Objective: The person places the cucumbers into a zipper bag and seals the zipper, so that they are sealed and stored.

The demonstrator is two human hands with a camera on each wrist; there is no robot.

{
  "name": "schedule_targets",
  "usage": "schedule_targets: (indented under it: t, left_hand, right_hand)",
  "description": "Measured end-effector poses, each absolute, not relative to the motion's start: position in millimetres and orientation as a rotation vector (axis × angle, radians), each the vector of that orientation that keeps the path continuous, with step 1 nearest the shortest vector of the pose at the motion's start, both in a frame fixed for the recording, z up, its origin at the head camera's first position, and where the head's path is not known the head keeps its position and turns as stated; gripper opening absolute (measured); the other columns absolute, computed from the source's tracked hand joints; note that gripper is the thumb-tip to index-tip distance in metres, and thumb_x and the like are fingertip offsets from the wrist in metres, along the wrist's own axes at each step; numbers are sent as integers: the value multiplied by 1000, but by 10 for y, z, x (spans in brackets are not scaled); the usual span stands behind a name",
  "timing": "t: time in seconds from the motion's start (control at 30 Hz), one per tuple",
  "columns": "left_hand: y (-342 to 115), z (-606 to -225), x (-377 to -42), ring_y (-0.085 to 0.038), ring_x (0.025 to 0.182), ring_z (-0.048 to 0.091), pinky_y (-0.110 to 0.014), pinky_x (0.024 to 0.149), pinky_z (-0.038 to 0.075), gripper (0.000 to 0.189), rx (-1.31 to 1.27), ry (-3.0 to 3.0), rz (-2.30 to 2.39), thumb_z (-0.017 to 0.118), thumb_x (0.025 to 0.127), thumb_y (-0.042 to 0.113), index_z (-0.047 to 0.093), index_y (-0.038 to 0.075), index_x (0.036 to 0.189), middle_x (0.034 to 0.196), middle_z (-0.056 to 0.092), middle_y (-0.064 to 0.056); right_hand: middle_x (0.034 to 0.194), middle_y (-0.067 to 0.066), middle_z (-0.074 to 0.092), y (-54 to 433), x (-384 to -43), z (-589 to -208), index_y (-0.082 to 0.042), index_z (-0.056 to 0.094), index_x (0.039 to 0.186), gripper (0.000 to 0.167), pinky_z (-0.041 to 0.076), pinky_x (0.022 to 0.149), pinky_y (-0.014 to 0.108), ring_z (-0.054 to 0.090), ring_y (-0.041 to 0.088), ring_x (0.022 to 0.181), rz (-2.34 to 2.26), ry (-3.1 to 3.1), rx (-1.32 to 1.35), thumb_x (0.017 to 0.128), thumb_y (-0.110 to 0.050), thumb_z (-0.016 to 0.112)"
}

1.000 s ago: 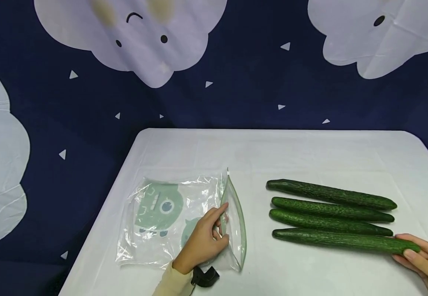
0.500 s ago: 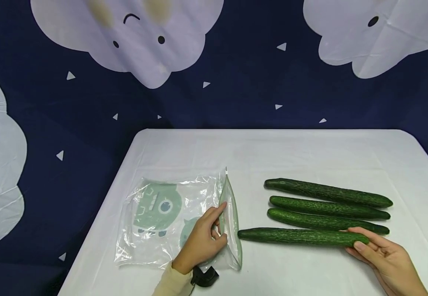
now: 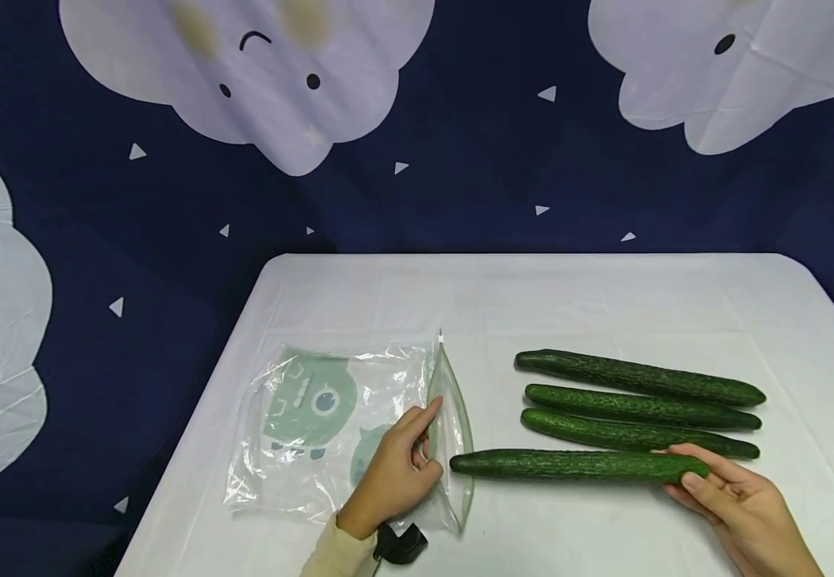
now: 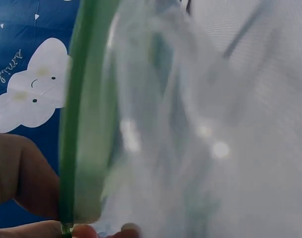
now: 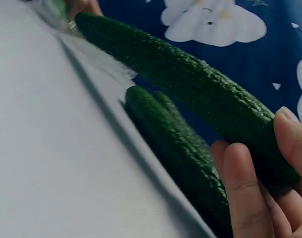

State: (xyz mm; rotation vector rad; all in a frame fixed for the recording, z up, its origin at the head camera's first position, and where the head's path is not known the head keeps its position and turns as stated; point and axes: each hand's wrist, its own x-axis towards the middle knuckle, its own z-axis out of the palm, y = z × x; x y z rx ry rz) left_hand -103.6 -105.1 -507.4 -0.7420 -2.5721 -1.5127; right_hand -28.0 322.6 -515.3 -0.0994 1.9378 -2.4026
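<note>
My right hand (image 3: pixel 741 501) grips one cucumber (image 3: pixel 568 465) by its right end, thumb on the near side and fingers behind. The cucumber's left tip overlaps the mouth of a clear zip bag (image 3: pixel 258 481) with green monster prints and a green zip edge. At that mouth, my left hand (image 3: pixel 395 469) pinches the bag's edge, its index finger stretched along the opening, which gapes. The left wrist view shows the green zip strip (image 4: pixel 71 124) close up with fingers at its lower end. From the right wrist view, the held cucumber (image 5: pixel 175 74) appears raised over the others.
Several more cucumbers (image 3: pixel 640 377) lie side by side on the right part of the white table (image 3: pixel 532 296). A black wrist mount (image 3: pixel 400 545) sits beneath the left wrist. Behind the table hangs a dark blue cloth (image 3: pixel 474 160) with white clouds.
My right hand has carried the nearest cucumber leftward from beside the others to the bag's mouth. The bag's opening shifted slightly; my left hand has stayed in place.
</note>
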Motion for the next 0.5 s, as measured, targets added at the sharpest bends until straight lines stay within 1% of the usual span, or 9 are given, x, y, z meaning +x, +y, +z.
schedule_targets:
  t: [0.13,0.27,0.37,0.5]
  left_hand:
    - [-1056,-5076,-1047,-8,61,46,-20,55,47,84,-752,-2572,-1526,59,69,-6,48,3,152,84,50,-2]
    - [-1069,-5072,-1042,-4,59,41,-19,52,43,84,-768,-2524,-1522,58,69,-6,49,5,152,83,48,0]
    - [-1081,-5043,-1031,-7,57,38,-17,50,38,84,-800,-2432,-1522,56,67,-8,51,4,150,81,45,0]
    - [-1092,-4986,-1030,-13,57,38,-17,50,35,86,-841,-2289,-1502,55,63,-10,53,3,148,80,46,-2]
  right_hand:
    - [72,6,52,3132,-292,-5139,-10,67,134,45,57,82,35,68,26,79,-2335,2016,-60,100,14,50]
    - [71,4,54,3028,-321,-5124,-12,68,133,45,57,82,35,70,25,82,-2324,2000,-76,100,14,51]
    - [72,3,57,2967,-342,-5118,-13,68,133,47,57,83,34,73,22,87,-2356,1938,-111,100,14,48]
    - [71,0,56,2882,-349,-5108,-15,68,133,48,57,84,34,72,21,85,-2406,1842,-93,102,14,45]
